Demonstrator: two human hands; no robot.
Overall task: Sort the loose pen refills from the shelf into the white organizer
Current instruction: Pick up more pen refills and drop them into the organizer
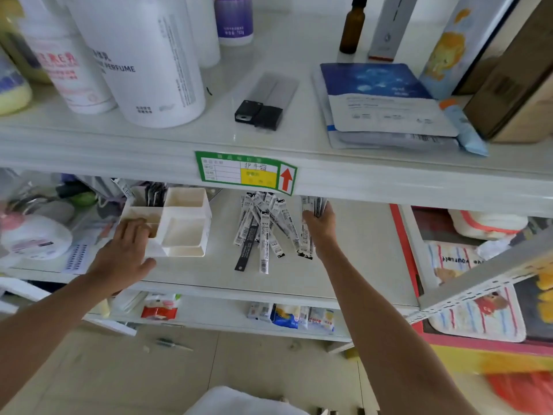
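Left hand [127, 253] flat on middle shelf [191, 274], fingers spread and released, fingertips touching the left wall of white organizer [176, 226]; nothing gripped. Organizer upright on the shelf, several open compartments; a few dark-printed packets standing in its rear-left compartment, others look empty. Right of organizer, well clear of the left hand: loose pile of pen refills [263, 232] in white and black sleeves, fanned and crossing each other, lying on the shelf between the two hands. Right hand [321, 226] just beside the pile's right edge, clenched around a small bundle of refills [312, 205], sleeve tops poking up past the fingers under the upper shelf's green price label [245, 172].
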